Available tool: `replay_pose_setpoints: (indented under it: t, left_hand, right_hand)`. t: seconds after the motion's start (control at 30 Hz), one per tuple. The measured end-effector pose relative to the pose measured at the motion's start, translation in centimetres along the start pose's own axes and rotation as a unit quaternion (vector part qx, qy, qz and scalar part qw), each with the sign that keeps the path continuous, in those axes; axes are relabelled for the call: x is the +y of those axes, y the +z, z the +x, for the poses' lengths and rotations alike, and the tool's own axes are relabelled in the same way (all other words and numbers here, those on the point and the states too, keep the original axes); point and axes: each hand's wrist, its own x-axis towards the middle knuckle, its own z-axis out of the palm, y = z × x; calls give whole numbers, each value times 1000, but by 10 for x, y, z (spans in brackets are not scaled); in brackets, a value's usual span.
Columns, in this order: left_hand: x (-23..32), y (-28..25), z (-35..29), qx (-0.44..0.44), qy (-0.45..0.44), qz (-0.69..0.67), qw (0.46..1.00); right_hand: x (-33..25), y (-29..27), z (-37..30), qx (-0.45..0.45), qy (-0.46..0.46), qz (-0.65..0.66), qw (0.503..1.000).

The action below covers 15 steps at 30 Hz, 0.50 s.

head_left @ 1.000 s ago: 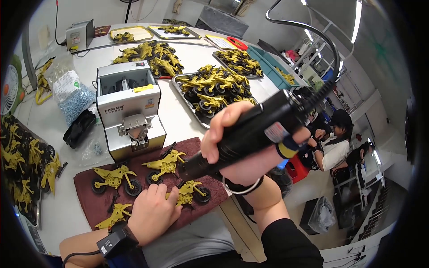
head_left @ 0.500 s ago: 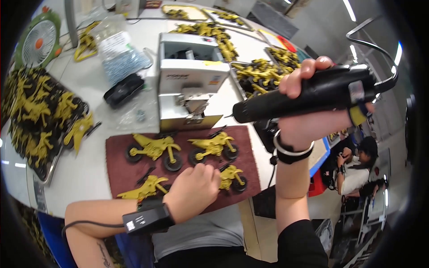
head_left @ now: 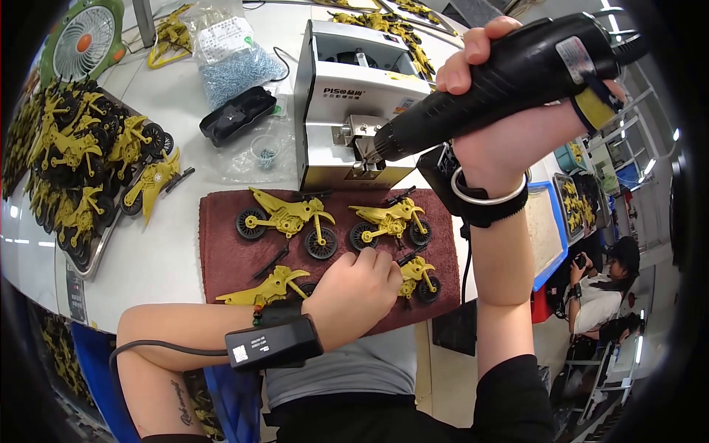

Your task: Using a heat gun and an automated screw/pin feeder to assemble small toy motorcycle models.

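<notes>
Near edge of the maroon towel (head_left: 229, 255): left hand (head_left: 356, 299), knuckles up, black box (head_left: 273, 343) strapped at the wrist. Fingers bent against the near-right toy dirt bike (head_left: 417, 279), yellow with black wheels, lying on the towel's near right quarter. Fingertips hidden; cannot tell whether they pinch it. Near-left dirt bike (head_left: 267, 288) on the towel too, partly covered by the same hand and wrist. Two more, the far-left dirt bike (head_left: 288, 215) and far-right dirt bike (head_left: 391, 216), lie on the towel's far half.

Raised above the towel's right side: right hand (head_left: 509, 136), fingers wrapped round a black electric screwdriver (head_left: 509, 85), nose slanting down to the left.

Just beyond the towel: silver screw feeder (head_left: 317, 140); the screwdriver's nose overlaps its front outlet, contact unclear. Left of the towel: heap of dirt bikes (head_left: 74, 155). Beyond the towel's far left corner: open black case (head_left: 238, 116), then bag of screws (head_left: 236, 74). Farther off, past the heap, green fan (head_left: 85, 43).
</notes>
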Motion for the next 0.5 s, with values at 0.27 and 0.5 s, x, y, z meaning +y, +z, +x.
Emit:
replay_pose_setpoints:
  t: [0.27, 0.5]
  left_hand:
    - [3, 0, 2, -9, 5, 13, 1000]
    - [1, 2, 0, -8, -13, -2, 1000]
  right_hand:
    - [-5, 20, -5, 152, 13, -63, 986]
    - [-50, 3, -62, -1, 88, -30, 996]
